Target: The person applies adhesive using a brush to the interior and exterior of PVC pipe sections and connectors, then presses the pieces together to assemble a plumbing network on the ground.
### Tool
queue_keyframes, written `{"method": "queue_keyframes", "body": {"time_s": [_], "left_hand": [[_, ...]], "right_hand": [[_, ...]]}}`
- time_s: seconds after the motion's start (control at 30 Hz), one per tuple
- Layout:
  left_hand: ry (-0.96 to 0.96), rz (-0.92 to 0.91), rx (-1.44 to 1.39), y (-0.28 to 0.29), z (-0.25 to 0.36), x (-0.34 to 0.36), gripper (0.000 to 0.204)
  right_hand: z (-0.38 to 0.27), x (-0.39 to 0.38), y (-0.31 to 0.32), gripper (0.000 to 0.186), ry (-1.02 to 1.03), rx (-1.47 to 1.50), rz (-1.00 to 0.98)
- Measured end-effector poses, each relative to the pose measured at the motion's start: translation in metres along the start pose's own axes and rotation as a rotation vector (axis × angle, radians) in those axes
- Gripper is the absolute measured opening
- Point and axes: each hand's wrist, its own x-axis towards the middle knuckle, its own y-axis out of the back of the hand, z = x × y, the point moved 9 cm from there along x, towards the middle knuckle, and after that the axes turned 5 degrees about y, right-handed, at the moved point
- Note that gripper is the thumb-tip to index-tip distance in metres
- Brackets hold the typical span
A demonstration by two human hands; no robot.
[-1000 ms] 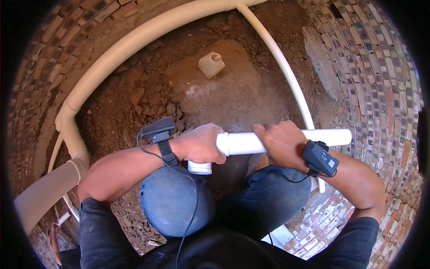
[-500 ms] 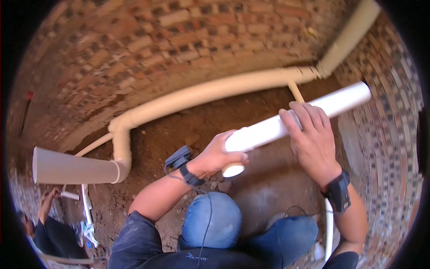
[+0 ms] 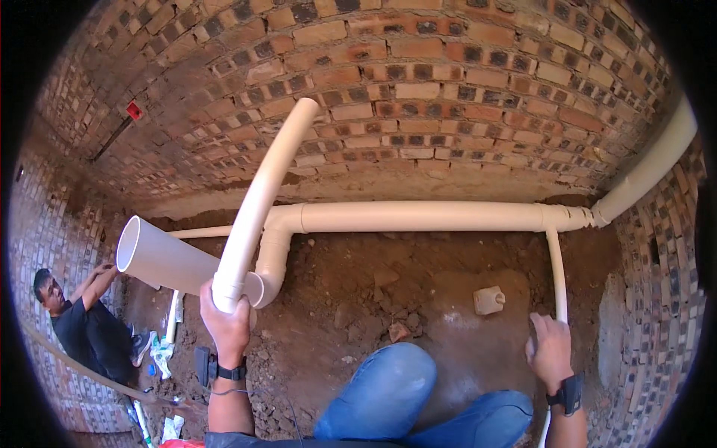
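My left hand (image 3: 226, 328) grips the lower end of a white plastic pipe (image 3: 263, 194), where a short fitting sits. The pipe is tilted up, its far end in front of the brick wall, and it crosses in front of a wide pipe. My right hand (image 3: 550, 352) is at the right, its fingers loosely bent and apart, with nothing seen in them. It overlaps a thin white branch pipe (image 3: 558, 276); whether it touches that pipe, I cannot tell.
A long cream pipe (image 3: 418, 216) runs along the wall, joining a slanted pipe (image 3: 657, 164) at right. The wide open-ended pipe (image 3: 168, 257) stands left. A pale container (image 3: 489, 300) lies on the dirt. Another person (image 3: 89, 325) crouches far left beside plastic wrapping (image 3: 161, 351).
The held pipe has swung from pointing right to pointing up, moving left with my left hand. My right hand has let go of it and moved lower. The view has shifted too.
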Motion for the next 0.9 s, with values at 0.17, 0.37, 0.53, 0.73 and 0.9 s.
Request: {"method": "queue_keyframes", "body": {"time_s": [0.17, 0.37, 0.53, 0.73, 0.9], "left_hand": [[-0.018, 0.058, 0.123, -0.031, 0.036, 0.053, 0.047], [-0.052, 0.038, 0.192, -0.054, 0.079, 0.062, 0.048], [-0.018, -0.018, 0.156, -0.043, 0.066, 0.062, 0.046], [0.274, -0.498, -0.684, -0.085, 0.046, 0.001, 0.049], [0.499, -1.267, -1.292, -0.183, 0.124, -0.083, 0.055]], "right_hand": [[0.033, -0.034, -0.025, 0.048, -0.173, 0.008, -0.072], [0.024, -0.033, -0.002, 0.045, -0.157, 0.051, 0.059], [-0.031, 0.028, 0.031, 0.042, 0.021, 0.096, 0.060], [-0.035, 0.001, 0.034, 0.038, 0.035, 0.206, 0.063], [-0.032, 0.002, 0.026, 0.049, -0.016, 0.686, -0.051]]}}
